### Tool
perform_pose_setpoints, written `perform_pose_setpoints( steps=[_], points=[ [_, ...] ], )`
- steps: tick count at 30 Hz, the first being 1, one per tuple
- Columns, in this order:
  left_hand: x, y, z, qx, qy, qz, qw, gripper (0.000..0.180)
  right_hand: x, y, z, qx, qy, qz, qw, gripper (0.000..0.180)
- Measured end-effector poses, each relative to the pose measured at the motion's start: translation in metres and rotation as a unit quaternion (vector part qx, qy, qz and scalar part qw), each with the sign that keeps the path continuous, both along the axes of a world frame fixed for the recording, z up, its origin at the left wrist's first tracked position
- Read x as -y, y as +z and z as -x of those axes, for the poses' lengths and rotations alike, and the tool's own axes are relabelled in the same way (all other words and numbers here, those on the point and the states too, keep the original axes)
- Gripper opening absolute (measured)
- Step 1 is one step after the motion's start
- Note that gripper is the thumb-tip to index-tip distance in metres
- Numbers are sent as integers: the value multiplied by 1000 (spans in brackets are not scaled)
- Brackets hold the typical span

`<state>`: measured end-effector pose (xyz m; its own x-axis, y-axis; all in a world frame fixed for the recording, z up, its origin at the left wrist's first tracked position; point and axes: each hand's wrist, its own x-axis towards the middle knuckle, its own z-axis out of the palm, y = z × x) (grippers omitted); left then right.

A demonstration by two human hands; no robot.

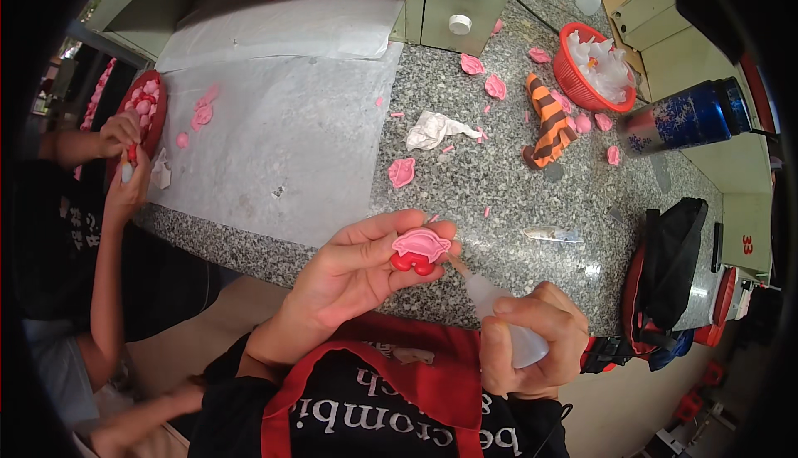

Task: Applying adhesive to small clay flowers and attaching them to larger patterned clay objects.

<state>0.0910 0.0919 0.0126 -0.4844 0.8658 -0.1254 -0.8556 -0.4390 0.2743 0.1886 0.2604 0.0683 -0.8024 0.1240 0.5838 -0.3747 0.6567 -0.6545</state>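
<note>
Near the front edge of the speckled table, my left hand (353, 263) holds a small pink molded piece (422, 244) with a red rounded part (416, 263) against its lower side. The fingers curl behind it and the thumb presses its left edge. My right hand (540, 333) is wrapped around a translucent white squeeze bottle (511, 317). Its thin nozzle tip points up and left, close to the right edge of the pink piece; whether it touches cannot be made out.
White sheeting (274, 150) covers the left tabletop (582, 200). Pink pieces (401, 173), crumpled tissue (434, 130) and an orange-brown striped object (549, 121) lie ahead. Beyond stand a red basket (573, 76) and a blue bottle (682, 121). At left, another person's hands (125, 146) work by a red basket (158, 125).
</note>
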Motion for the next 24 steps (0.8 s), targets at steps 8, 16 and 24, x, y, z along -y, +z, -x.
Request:
perform_pose_setpoints(
  steps=[8, 16, 24],
  points=[
    [0, 2, 0, 2, 9, 15, 1000, 32, -2, 6, -3, 26, -8, -12, 1000, 27],
    [0, 5, 0, 57, 31, 55, 996, 33, -2, 6, -3, 44, -19, -8, 999, 28],
    [0, 5, 0, 52, 22, 33, 998, 34, -2, 6, -4, 43, -22, -10, 999, 27]
  ],
)
